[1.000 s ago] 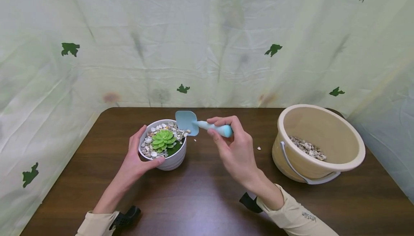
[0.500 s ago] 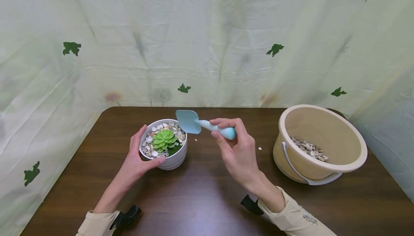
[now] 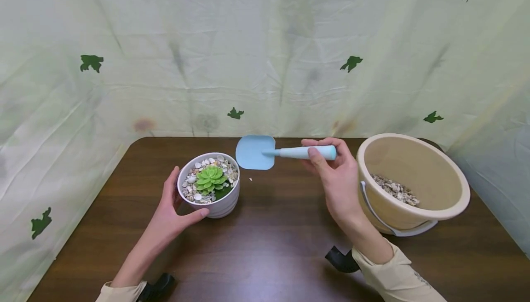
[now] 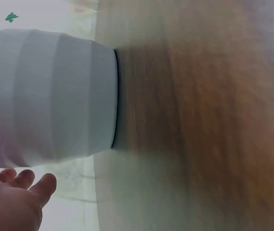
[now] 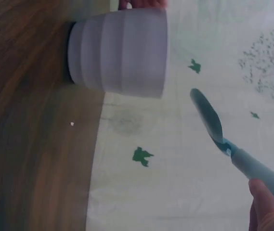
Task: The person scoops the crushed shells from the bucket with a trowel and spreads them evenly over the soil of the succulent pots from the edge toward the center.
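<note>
A white ribbed pot [image 3: 223,208] stands upright on the left half of the table. Shells and small stones [image 3: 191,179] lie in it around a green succulent [image 3: 210,178], with a green patch bare at the lower right. Spread around the pot's left side is my left hand [image 3: 170,219], thumb in front; in the left wrist view a narrow gap shows between its fingertips [image 4: 45,185] and the wall. My right hand [image 3: 341,182] grips the handle of a light blue trowel [image 3: 255,152]. Its blade is held up right of the pot, with no shells visible on it.
A beige bucket [image 3: 439,180] with a grey handle stands at the right, close to my right hand. Shells [image 3: 395,189] cover part of its bottom. A tiny white fragment [image 3: 250,179] lies on the brown table [image 3: 265,242]. Behind hangs a leaf-patterned cloth [image 3: 265,63].
The last shells have dropped off the trowel near the pot's rim. My right hand has carried the trowel right and levelled it. My left hand has eased slightly off the pot.
</note>
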A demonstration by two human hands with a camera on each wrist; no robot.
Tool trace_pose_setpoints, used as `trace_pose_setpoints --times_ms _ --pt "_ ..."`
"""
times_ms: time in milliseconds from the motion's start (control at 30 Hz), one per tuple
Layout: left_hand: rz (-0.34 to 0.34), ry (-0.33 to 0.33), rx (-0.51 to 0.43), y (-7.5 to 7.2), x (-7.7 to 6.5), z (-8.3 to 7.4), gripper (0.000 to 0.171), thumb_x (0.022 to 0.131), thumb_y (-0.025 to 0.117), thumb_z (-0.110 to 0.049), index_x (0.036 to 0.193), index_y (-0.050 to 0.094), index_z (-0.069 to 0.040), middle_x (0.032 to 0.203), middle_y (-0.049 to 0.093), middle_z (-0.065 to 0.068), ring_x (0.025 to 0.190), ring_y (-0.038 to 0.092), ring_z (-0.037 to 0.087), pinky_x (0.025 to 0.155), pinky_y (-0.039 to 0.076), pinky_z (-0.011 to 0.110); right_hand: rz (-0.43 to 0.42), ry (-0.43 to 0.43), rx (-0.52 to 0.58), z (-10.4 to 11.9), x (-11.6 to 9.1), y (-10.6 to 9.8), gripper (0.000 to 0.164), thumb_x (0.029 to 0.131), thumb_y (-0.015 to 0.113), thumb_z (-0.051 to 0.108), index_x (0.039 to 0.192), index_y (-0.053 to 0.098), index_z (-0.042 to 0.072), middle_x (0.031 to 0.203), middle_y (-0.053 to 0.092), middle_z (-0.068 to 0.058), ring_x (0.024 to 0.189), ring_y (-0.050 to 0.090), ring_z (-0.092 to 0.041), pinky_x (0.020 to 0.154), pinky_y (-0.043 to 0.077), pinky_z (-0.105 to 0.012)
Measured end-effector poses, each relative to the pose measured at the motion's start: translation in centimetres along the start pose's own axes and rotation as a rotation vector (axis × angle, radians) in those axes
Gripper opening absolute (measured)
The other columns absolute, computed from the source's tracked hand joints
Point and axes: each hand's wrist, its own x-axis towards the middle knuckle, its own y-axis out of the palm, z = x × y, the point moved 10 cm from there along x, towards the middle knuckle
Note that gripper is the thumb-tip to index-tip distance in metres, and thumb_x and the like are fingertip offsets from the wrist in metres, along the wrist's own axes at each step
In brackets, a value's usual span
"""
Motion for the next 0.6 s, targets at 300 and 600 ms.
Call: trace_pose_setpoints --times_ms 300,600 --pt "-0.056 0.055 0.034 -1.9 -3.2 -1.3 0.089 0.083 0.079 -0.006 0.153 0.025 -0.017 0.15 0.036 0.01 0.137 0.038 0.016 0.096 0.037 0.012 -0.053 0.048 0.101 2.7 0.4 -3.5 0.023 0.093 0.065 -0.001 0.113 0.057 -0.009 0.112 0.067 -0.022 0.103 0.065 -0.031 0.084 0.052 -0.044" --pt "-0.07 0.232 0.037 -1.4 -7.1 -5.2 0.057 0.078 0.077 0.009 0.13 0.057 -0.006 0.124 0.063 0.01 0.115 0.059 0.017 0.096 0.042 0.02 -0.003 -0.065 0.207 7.5 0.3 -6.6 0.021 0.095 0.055 -0.009 0.115 0.052 -0.014 0.107 0.062 -0.021 0.102 0.065 -0.033 0.087 0.048 -0.044"
